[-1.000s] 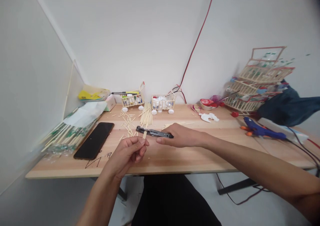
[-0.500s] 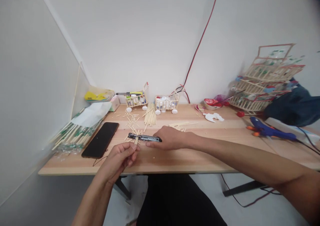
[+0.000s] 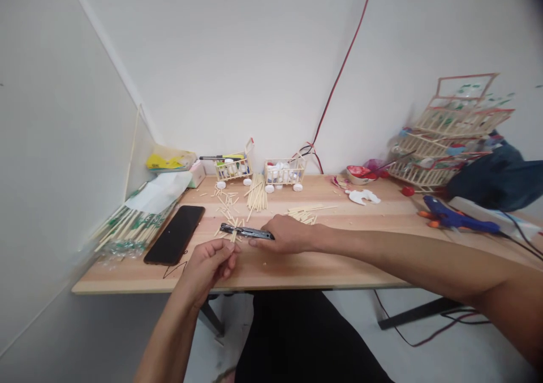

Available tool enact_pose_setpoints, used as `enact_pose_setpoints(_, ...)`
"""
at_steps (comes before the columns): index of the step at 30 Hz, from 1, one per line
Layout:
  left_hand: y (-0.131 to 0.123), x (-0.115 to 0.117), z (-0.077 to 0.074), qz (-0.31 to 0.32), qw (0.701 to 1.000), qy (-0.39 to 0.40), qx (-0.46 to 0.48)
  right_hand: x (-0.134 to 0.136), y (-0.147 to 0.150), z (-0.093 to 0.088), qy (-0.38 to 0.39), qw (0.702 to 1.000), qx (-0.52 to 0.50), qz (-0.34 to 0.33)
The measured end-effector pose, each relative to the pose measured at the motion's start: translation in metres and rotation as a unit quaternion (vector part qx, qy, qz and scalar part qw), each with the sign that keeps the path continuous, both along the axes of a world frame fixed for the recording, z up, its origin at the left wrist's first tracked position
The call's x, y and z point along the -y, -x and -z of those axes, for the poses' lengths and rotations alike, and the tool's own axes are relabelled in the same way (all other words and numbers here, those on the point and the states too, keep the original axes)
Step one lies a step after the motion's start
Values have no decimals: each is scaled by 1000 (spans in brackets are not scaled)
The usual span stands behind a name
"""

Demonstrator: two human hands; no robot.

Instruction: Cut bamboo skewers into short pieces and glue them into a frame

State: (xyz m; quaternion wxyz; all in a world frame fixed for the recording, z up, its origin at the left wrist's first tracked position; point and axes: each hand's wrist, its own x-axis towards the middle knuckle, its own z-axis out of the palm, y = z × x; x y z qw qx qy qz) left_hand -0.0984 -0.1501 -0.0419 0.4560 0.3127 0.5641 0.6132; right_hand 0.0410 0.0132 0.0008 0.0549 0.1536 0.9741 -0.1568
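My left hand point(image 3: 214, 263) pinches thin wooden sticks point(image 3: 233, 237) between thumb and fingertips, near the desk's front edge. My right hand point(image 3: 285, 233) is closed on the end of a slim grey-and-black tool point(image 3: 250, 233), which looks like a utility knife. The tool points left, and its far end crosses the pinched sticks just beyond my left fingertips. Short cut pieces point(image 3: 228, 201) of stick lie scattered behind it. Farther back is a bundle of longer sticks point(image 3: 257, 192), and more sticks point(image 3: 306, 212) lie beyond my right hand.
Two small stick carts point(image 3: 285, 172) with white wheels stand by the wall. At left lie a black phone point(image 3: 175, 235) and packaged sticks point(image 3: 133, 218). To the right are a red-stained bowl point(image 3: 360, 175), a blue glue gun point(image 3: 458, 216) and stacked stick carts point(image 3: 445, 140).
The whole view has shifted slightly. Both hands keep nearly the same pose, with the tool still across the sticks; its angle has changed little.
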Motion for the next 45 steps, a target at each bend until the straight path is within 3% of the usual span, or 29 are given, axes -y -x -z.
enact_pose_setpoints(8,-4,1,3,-30,1000,5,1,-2,5,14,-30,999,-18,-3)
enact_pose_setpoints(21,-3,1,7,-43,999,-9,10,1,6,18,-73,997,-28,7)
enact_pose_setpoints(33,2,3,4,-3,1000,-9,12,6,3,1,-55,998,0,13)
enact_pose_setpoints(40,-1,-3,9,-42,999,14,-5,9,5,9,-46,998,0,36)
enact_pose_setpoints(45,-1,-4,11,-31,999,11,-26,5,5,12,-50,998,-14,31)
